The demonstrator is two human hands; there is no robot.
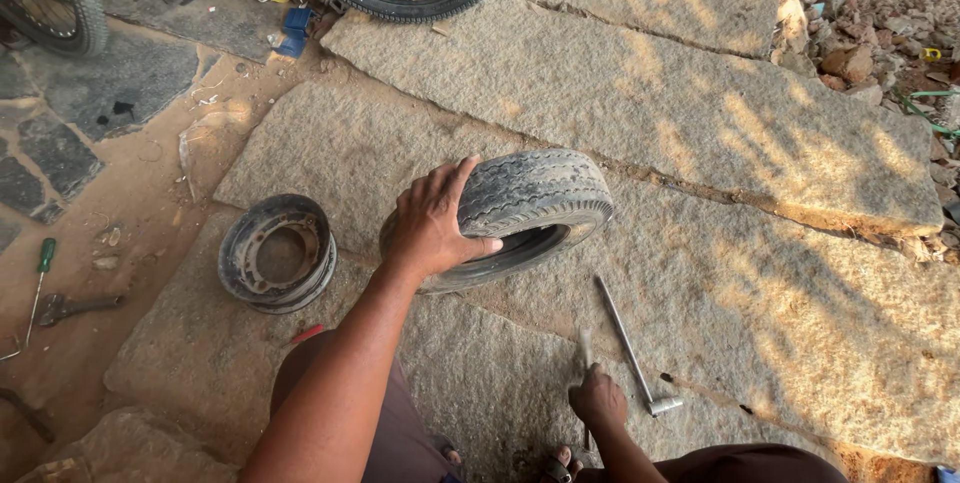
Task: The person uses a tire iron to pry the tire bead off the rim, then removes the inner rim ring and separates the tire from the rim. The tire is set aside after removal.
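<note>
Under the left hand [432,225], the tyre [525,205] stands tilted.

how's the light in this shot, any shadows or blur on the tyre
Head view: low warm sun dapples the stone slabs with leafy shadow; the tyre under the left hand lies in soft shade, tread sharp; no glare; the edges bow slightly.

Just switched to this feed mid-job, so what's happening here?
A person crouches over stone slabs. Their left hand grips a small worn tyre, tilted up on its edge. Their right hand holds a thin metal tool beside a metal bar lying on the stone. A bare wheel rim lies to the left, apart from the tyre.
</note>
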